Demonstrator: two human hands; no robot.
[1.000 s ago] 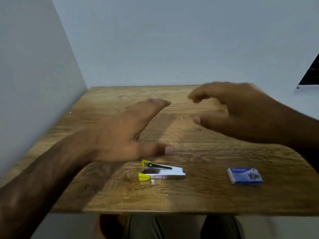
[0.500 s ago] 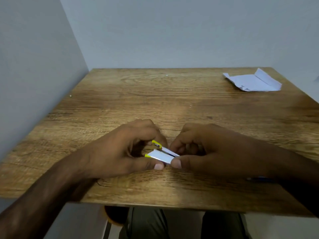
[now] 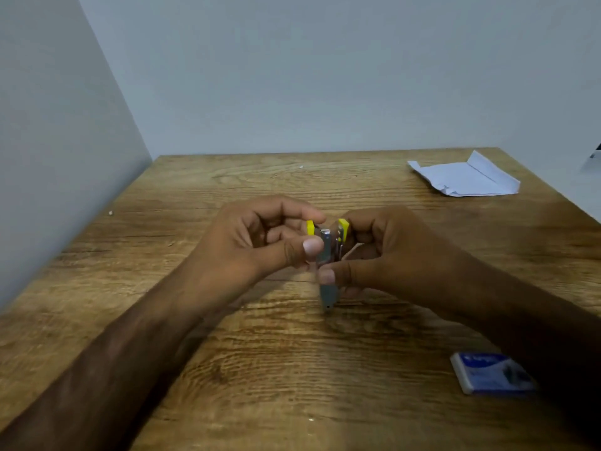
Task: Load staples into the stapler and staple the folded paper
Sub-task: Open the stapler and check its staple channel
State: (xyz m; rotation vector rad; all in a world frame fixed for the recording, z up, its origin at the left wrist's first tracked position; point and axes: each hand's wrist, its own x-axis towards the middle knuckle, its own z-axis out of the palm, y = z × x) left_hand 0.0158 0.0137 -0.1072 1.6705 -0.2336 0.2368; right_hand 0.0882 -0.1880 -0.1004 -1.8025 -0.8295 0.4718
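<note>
A small silver stapler [image 3: 327,255] with yellow ends is held above the middle of the wooden table [image 3: 260,353], its long axis pointing toward me. My left hand [image 3: 260,242] pinches its left side, thumb on the metal body. My right hand [image 3: 383,255] grips its right side, thumb across the lower part. The two yellow tips stand a little apart at the far end. A blue staple box [image 3: 491,372] lies near the front right, partly behind my right forearm. The folded white paper [image 3: 465,179] lies at the far right corner.
Grey walls close the table on the left and at the back. The table's right edge runs close behind the paper. Bare wood stretches between my hands and the paper and along the left side.
Both hands came down onto the stapler, picked it up off the table and turned it from lying sideways to pointing toward me. The view has tilted, so the paper shows.
</note>
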